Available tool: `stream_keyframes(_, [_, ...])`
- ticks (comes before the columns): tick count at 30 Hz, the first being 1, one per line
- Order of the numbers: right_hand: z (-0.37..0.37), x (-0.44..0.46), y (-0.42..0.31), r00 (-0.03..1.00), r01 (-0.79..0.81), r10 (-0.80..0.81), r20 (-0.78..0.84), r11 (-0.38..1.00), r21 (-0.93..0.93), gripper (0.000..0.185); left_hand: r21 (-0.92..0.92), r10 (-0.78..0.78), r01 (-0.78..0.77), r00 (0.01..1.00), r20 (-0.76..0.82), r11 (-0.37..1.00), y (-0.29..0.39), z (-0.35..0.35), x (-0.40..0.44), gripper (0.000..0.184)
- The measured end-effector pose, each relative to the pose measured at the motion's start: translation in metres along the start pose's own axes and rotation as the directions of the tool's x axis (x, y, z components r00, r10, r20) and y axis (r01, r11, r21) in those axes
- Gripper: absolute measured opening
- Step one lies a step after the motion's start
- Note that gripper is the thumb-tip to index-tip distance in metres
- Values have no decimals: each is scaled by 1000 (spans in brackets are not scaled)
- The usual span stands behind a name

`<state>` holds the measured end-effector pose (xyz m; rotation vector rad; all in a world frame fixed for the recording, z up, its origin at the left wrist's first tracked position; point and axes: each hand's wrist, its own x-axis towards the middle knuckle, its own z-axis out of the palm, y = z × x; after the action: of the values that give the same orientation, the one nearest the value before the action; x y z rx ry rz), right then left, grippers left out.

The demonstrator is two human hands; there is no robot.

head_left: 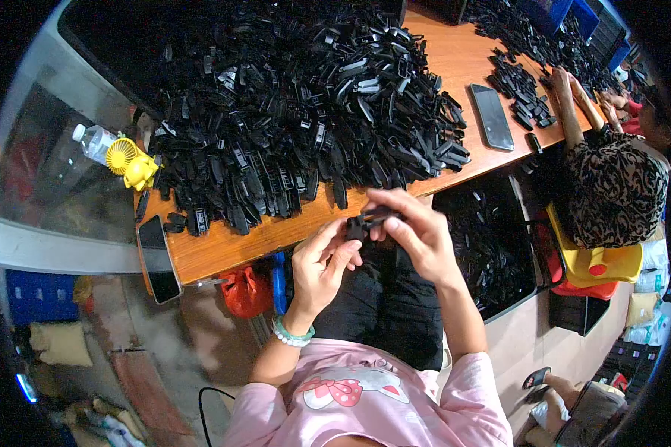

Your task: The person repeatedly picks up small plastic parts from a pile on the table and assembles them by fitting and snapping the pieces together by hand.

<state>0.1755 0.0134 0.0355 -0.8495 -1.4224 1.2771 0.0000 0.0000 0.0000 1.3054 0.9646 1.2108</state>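
Note:
My left hand (322, 262) pinches a small black plastic piece (356, 228) in front of the table's edge, over my lap. Facing it, my right hand (423, 237) is closed on a longer black plastic piece (381, 214), whose end meets the piece in my left hand. Whether the two are joined cannot be made out, since fingers cover part of them. Just beyond my hands, a large heap of black plastic parts (298, 127) covers much of the wooden table (216, 253), its nearest pieces lying along the front edge.
At the left stand a water bottle (95, 141) and a yellow fan (130, 162). One phone (159, 257) overhangs the left corner; another phone (491, 117) lies at the right. A bin of black parts (488, 246) sits below. Another person (615, 186) works at the right.

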Motion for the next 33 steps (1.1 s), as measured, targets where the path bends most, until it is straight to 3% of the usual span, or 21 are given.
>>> stream_keyframes(3, [7,-5,-4,997,69,-57,47,954,-292,38,26,87,-87,996,-16,996,10,-7,3,31])
stream_keyframes(6, [11,-7,2,987,154,-114,111,861,-485,39,357,223,-219,974,31,908,20,-14,8,25])
stream_keyframes(7, [16,-10,13,963,268,-248,110,808,-524,42,358,221,-218,975,33,908,26,-14,9,25])
stream_keyframes(9, [21,-16,14,961,267,-258,101,766,-585,46,443,327,-328,941,80,834,37,-10,11,27])
stream_keyframes(17, [26,-18,20,944,312,-303,129,697,-645,53,483,351,-337,934,65,808,33,-3,7,25])
stream_keyframes(20, [35,-26,27,946,219,-325,-5,651,-727,57,358,248,-251,967,56,899,12,2,5,25])
stream_keyframes(21, [36,-27,28,950,201,-312,-31,680,-705,56,359,249,-254,966,61,898,11,-1,5,25])
stream_keyframes(23, [35,-31,30,954,178,-293,-57,711,-680,54,36,-98,96,994,41,995,11,-8,3,27])
stream_keyframes(24, [33,-34,31,964,85,-202,-175,853,-516,49,-115,-156,160,987,37,980,13,-7,2,27])
stream_keyframes(26, [31,-39,42,959,-48,31,-282,998,-52,33,-193,-196,210,976,90,958,9,-8,-2,26])
stream_keyframes(27, [28,-41,42,958,-49,32,-284,997,-53,33,-265,-227,260,963,147,929,6,-9,-3,26])
stream_keyframes(30, [21,-40,33,967,-95,124,-223,986,139,23,-278,-188,234,965,181,932,4,-9,-3,26])
stream_keyframes(33, [15,-42,35,966,-142,182,-185,968,209,22,-279,-187,237,963,192,931,4,-7,-1,28])
